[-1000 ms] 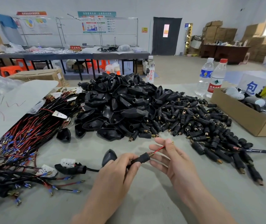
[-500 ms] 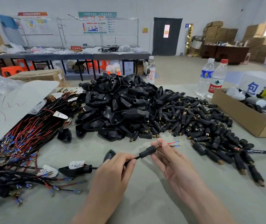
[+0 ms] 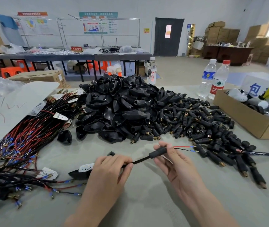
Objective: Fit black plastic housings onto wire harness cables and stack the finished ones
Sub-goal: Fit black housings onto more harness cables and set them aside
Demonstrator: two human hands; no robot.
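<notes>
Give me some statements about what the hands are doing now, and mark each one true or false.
1. The right hand pinches a small black sleeve on the cable. True.
2. The left hand lies flat and open on the table. False: it grips the cable.
3. The red and black wire ends stick out to the right of the sleeve. True.
4. The cardboard box is at the person's left. False: it is at the right.

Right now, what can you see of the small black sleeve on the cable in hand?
The sleeve is a short, matte black, plastic-looking tube, tilted up to the right. The right hand pinches it. A black cable enters its lower end from the left hand; thin red and black wires leave the other.
</notes>
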